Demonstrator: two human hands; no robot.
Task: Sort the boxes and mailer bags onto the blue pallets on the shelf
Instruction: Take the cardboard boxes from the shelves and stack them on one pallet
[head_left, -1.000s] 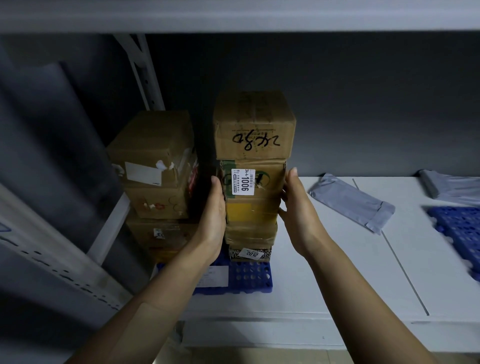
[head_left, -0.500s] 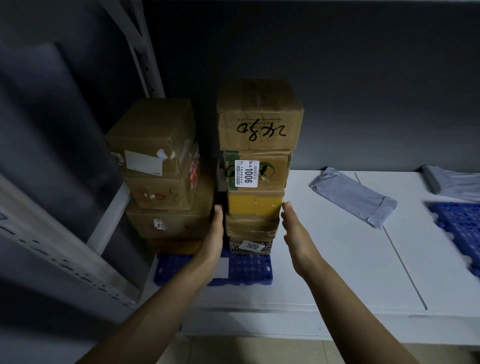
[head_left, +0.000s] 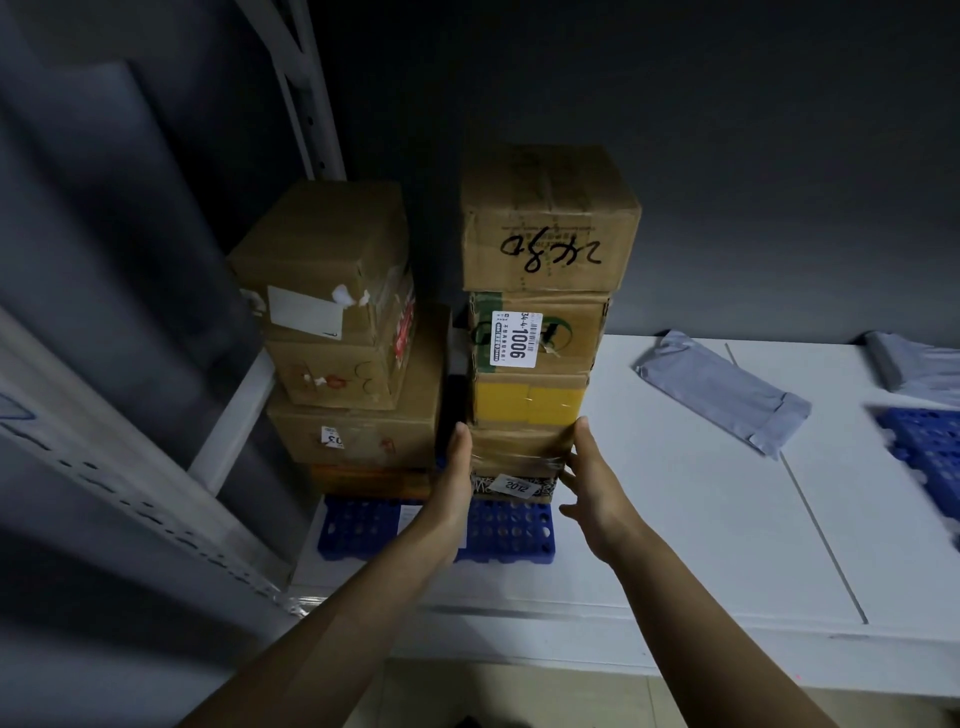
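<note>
At far left a white shelf upright rises in dim light. Beside it, a stack of cardboard boxes sits on a blue pallet on the white shelf. Just to its right, on the same pallet, stands a taller, narrower stack, its top box wider than those beneath.

The left hand lies flat, fingers straight, against the left side of a taped box low in that stack. The right hand mirrors it on the right side, fingers extended, thumb spread, gripping nothing.

The cardboard looks stiff and the tape slick. The column seems top-heavy, so steadying it low from both sides is likely safest.

Farther right a grey mailer bag lies flat, probably soft and light, easy to lift by an edge. A second bag and a second blue pallet are blurred and cut off by the frame. How firmly the palms press cannot be told, and the gap between the stacks is black.
</note>
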